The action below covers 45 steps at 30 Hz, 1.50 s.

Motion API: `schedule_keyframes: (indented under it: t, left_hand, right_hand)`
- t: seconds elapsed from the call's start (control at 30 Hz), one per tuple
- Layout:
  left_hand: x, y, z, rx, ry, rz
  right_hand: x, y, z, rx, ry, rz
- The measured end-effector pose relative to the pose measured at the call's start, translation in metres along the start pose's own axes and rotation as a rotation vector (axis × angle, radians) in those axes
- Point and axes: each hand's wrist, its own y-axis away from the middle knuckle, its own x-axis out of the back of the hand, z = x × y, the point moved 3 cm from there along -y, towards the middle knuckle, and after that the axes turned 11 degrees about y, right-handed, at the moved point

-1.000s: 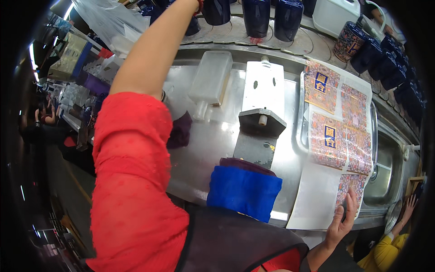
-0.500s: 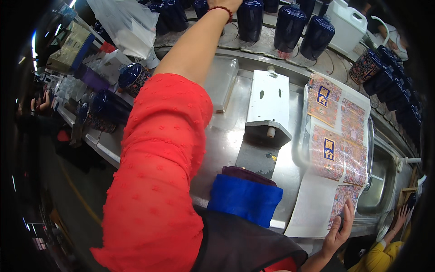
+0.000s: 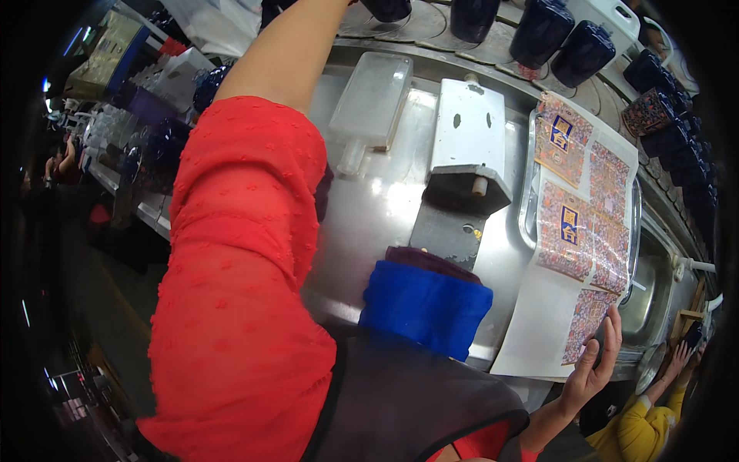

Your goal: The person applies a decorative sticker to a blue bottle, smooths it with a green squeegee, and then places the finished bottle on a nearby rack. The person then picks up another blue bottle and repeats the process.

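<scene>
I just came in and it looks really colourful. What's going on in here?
A person in red stands at a metal counter. Their left arm stretches up past the picture's top edge, near the dark blue bottles, so you can't see what that hand holds. Their half-open right hand is at the edge of a flowery printed sheet; I can't tell if it's touching. A white stand and a folded blue cloth sit between the arms.

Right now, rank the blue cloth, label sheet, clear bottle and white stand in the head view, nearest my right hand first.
From the right hand:
1. Label sheet, right beside it
2. Blue cloth, to the left
3. White stand, upper left
4. Clear bottle, farther upper left
</scene>
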Motion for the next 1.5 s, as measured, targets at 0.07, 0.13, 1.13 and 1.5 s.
schedule_keyframes:
  t: [0.07,0.13,1.13,1.5]
  left_hand:
    - [0.031,-0.001,0.011,-0.024,-0.027,-0.043]
    - [0.056,0.014,0.013,-0.006,-0.081,-0.077]
    - [0.399,0.142,-0.083,-0.103,-0.593,-0.013]
    - [0.406,0.167,-0.100,0.019,-0.378,0.166]
  right_hand:
    - [0.002,0.001,-0.001,0.046,-0.029,0.028]
    - [0.003,0.002,-0.002,0.088,-0.045,0.039]
    - [-0.006,0.030,-0.086,0.289,-0.210,0.066]
    - [-0.004,0.041,-0.114,0.399,-0.238,0.136]
